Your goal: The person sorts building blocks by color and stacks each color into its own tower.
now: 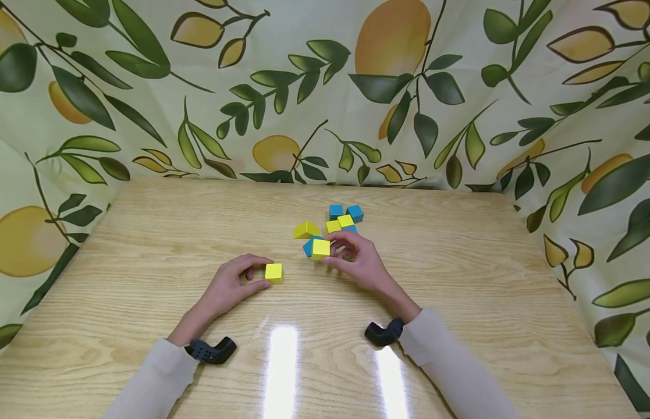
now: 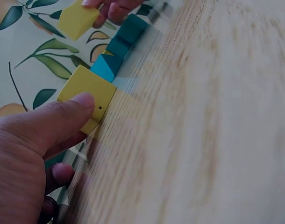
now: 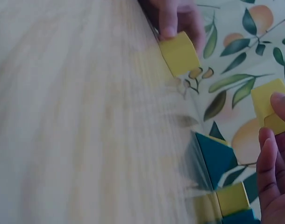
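- Black wrist cameras point(image 1: 212, 351): one worn on each wrist.
- Left hand point(image 1: 234, 281): pinches a yellow cube point(image 1: 274, 273) at the wooden tabletop point(image 1: 199, 221).
- Right hand point(image 1: 360, 259): pinches a second yellow cube point(image 1: 320, 249), raised, partly covering the blue triangular prism point(image 1: 308, 249) in head view.
- Yellow triangular prism point(image 1: 306, 230): beyond, left of two loose yellow cubes point(image 1: 333, 227).
- Blue cubes point(image 1: 336, 212): two, just behind these.

The left forearm point(image 1: 152, 378) enters from the head view's lower left, the right forearm point(image 1: 455, 366) from its lower right. Below centre, the left hand point(image 1: 235, 282) and, slightly higher, the right hand point(image 1: 360, 262) each hold a pinch between thumb and fingers.
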The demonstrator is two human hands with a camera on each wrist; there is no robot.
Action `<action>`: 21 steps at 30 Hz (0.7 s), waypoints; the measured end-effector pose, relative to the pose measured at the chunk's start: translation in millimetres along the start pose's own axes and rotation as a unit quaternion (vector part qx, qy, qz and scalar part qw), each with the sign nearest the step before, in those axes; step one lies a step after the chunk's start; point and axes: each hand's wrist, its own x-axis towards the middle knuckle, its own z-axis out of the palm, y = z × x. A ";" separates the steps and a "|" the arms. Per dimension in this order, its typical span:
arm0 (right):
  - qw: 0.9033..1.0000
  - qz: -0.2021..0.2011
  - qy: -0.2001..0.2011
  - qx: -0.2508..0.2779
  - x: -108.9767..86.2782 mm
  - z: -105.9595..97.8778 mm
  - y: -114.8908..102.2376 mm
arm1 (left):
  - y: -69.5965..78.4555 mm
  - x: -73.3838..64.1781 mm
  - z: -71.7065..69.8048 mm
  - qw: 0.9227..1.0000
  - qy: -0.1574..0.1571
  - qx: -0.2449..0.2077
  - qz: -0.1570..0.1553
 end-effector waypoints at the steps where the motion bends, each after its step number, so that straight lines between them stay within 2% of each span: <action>1: 1.000 -0.002 -0.004 -0.001 0.6 2.4 -0.1 | 0.1 -0.1 0.1 1.000 0.000 -0.001 -0.001; 11: 0.999 -0.021 -0.041 0.004 2.5 25.1 1.6 | -0.4 -0.4 0.2 1.000 0.003 -0.001 -0.001; 21: 0.998 0.000 -0.055 -0.018 6.3 44.4 39.4 | 0.2 0.2 -0.3 1.000 0.002 -0.005 0.000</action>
